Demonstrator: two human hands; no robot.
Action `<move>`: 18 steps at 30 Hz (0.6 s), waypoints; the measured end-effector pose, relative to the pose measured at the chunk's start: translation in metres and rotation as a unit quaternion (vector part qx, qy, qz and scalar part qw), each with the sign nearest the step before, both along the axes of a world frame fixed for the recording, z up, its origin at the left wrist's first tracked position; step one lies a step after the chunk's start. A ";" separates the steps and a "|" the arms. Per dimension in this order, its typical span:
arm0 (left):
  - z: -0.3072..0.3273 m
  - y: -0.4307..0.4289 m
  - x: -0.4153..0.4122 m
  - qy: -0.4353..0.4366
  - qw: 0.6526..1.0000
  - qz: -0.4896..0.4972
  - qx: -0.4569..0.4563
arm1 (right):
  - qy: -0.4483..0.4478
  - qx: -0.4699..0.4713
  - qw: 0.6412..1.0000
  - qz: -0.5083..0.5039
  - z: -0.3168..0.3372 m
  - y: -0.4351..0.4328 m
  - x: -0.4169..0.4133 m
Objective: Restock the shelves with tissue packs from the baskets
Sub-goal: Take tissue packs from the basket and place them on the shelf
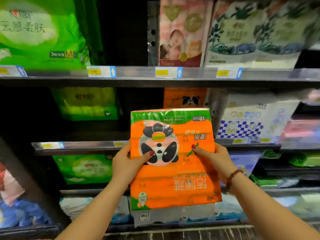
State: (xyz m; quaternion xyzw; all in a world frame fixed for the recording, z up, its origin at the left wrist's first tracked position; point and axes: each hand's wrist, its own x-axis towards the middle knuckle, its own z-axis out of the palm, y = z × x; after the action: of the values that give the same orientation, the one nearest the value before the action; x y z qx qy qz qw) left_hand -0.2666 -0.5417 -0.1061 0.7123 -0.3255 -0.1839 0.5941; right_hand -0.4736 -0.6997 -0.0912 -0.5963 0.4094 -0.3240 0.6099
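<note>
Both hands grip the orange plastic-wrapped tissue pack with a panda print [173, 160], held upside down before the dark shelving. My left hand [126, 163] clamps its left edge, thumb on the front. My right hand [213, 158] clamps the right edge. A matching orange panda pack [185, 97] sits on the middle shelf [78, 146] behind it.

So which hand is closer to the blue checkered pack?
Right. The right hand sits just below and left of the blue checkered pack; the left hand is farther left, across the orange pack.
</note>
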 end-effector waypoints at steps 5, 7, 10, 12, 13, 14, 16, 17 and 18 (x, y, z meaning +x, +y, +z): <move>0.000 -0.038 -0.015 -0.016 1.000 -0.013 0.007 | 0.015 0.010 1.000 -0.020 -0.004 -0.030 -0.020; 0.002 -0.054 -0.013 -0.032 0.999 -0.021 0.011 | 0.023 0.007 0.999 -0.029 -0.002 -0.041 -0.022; 0.006 -0.077 -0.006 -0.059 0.997 -0.039 0.016 | 0.027 -0.002 0.999 -0.029 -0.001 -0.061 -0.021; 0.009 -0.089 0.000 -0.073 0.996 -0.047 0.013 | 0.029 -0.012 0.999 -0.034 0.003 -0.073 -0.019; 0.010 -0.098 0.004 -0.080 0.996 -0.047 0.008 | 0.030 -0.019 0.999 -0.036 0.005 -0.081 -0.017; 0.009 -0.106 0.009 -0.088 0.995 -0.047 0.005 | 0.032 -0.025 0.998 -0.040 0.006 -0.089 -0.015; 0.009 -0.123 0.021 -0.095 0.995 -0.043 0.003 | 0.031 -0.033 0.998 -0.045 0.010 -0.103 -0.007; 0.011 -0.133 0.027 -0.092 0.995 -0.044 -0.002 | 0.030 -0.038 0.998 -0.045 0.013 -0.111 -0.003; 0.012 -0.142 0.034 -0.087 0.995 -0.046 -0.004 | 0.032 -0.045 0.997 -0.046 0.016 -0.119 0.002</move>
State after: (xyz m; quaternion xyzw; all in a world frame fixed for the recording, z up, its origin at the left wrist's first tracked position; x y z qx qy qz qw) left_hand -0.2328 -0.6835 -0.0937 0.7071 -0.4094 -0.1468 0.5575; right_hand -0.4712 -0.8187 -0.0748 -0.6135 0.4404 -0.3504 0.5540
